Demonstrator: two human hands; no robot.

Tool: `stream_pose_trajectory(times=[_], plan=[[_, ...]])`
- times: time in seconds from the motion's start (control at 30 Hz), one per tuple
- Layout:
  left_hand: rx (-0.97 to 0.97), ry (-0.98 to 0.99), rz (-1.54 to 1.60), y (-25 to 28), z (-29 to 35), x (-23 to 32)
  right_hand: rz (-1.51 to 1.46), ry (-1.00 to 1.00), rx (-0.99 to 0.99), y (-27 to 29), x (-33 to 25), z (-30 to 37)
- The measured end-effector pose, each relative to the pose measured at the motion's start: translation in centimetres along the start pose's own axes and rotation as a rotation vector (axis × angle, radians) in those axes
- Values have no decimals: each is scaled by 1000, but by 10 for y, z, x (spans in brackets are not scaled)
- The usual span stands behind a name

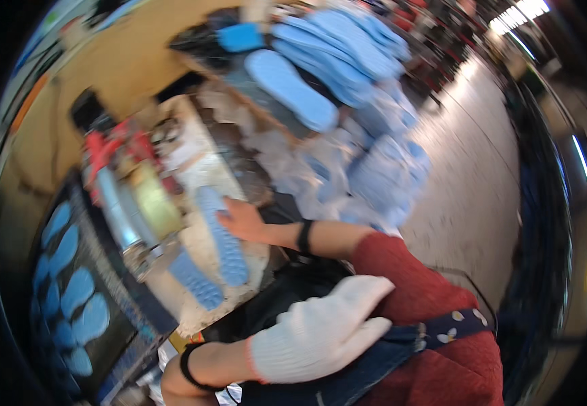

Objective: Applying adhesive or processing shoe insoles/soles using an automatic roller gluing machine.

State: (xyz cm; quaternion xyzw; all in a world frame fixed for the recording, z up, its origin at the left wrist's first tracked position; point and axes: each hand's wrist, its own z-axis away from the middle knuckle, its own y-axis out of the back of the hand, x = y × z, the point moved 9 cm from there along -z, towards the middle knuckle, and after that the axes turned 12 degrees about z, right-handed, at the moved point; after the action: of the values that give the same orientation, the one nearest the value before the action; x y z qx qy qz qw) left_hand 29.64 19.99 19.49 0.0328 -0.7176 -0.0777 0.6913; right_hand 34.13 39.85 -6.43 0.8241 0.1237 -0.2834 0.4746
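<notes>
1. The right hand (242, 220), bare, rests flat with its grip released on a blue sole (222, 233) on the worktop (192, 314), mid-frame.
2. The gloved left hand (320, 331), lower centre, lies spread open, holding nothing.

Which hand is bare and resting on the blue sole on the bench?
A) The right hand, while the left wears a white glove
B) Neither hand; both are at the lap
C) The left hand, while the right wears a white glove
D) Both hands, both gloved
A: the bare right hand lies on the blue sole on the bench, while the left hand wears a white knit glove near the lap.
</notes>
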Motion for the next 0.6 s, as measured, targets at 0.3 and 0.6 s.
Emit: stream_pose_trajectory(times=[0.3, 0.6], plan=[[1, -192, 120, 4, -18, 36, -22, -18, -52, 10, 3, -1], [-3, -238, 372, -1, -1, 59, -30, -81, -214, -3, 7, 10]])
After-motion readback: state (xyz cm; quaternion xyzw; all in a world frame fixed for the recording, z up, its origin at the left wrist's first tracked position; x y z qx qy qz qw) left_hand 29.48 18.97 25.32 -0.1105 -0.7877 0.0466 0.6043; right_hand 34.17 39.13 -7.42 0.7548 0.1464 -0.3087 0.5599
